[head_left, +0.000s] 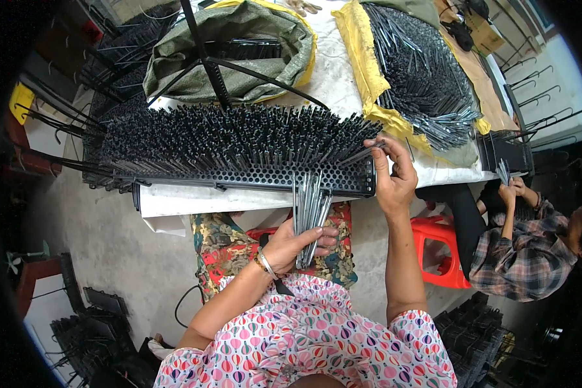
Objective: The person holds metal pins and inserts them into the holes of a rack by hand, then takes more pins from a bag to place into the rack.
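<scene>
My left hand (288, 246) is closed round a loose bundle of thin grey metal rods (310, 205), held upright at the front edge of a black perforated rack (239, 178). A dense mass of dark thin rods (233, 136) stands upright in the rack's holes, while the holes along its front right part show bare. My right hand (396, 178) is at the rack's right end, thumb and fingers pinched on a thin dark rod (357, 154) that slants down toward the holes. Whether its lower end sits in a hole is too small to tell.
Behind the rack stand an open green sack (161, 71) and a yellow-edged sack (367, 64) full of rods. A black metal frame (208, 58) rises there. At right, another person (524, 258) holds rods beside a red stool (433, 258). Hooked racks (103, 129) crowd the left.
</scene>
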`<state>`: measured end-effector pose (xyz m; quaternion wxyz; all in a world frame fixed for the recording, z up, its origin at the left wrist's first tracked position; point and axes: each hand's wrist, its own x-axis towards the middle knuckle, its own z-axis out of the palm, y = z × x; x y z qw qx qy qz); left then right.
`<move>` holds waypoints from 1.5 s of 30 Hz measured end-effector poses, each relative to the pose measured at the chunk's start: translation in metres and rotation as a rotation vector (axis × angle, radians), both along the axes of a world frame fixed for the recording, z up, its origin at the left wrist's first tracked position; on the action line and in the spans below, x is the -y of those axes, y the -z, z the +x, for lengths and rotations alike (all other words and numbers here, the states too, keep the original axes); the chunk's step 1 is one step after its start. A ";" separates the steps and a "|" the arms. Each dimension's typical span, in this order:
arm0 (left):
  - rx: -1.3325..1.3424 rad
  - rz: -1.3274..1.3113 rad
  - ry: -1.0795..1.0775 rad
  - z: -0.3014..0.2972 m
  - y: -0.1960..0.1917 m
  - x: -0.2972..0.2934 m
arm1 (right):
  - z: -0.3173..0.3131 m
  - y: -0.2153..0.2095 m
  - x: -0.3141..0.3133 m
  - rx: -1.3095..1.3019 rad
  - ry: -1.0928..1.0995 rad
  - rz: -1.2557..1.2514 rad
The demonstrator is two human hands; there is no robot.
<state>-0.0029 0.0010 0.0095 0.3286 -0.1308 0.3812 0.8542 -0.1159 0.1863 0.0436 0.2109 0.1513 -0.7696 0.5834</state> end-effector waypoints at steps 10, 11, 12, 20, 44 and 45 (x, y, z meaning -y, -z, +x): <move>-0.016 0.040 0.023 -0.003 -0.007 0.001 | -0.005 -0.004 -0.003 -0.071 -0.007 0.085; -0.023 0.061 0.033 -0.003 -0.010 0.002 | -0.005 -0.005 -0.003 -0.066 -0.012 0.069; -0.030 0.082 0.044 -0.003 -0.012 0.002 | -0.005 -0.005 -0.002 -0.060 -0.016 0.054; -0.036 0.010 0.017 -0.002 0.001 0.002 | -0.004 0.000 0.001 -0.117 -0.009 0.235; -0.021 0.024 -0.002 -0.002 -0.001 -0.001 | 0.028 -0.008 0.009 -0.100 0.144 0.401; -0.026 0.029 -0.008 -0.002 -0.001 0.001 | 0.039 -0.012 0.011 0.093 0.094 0.342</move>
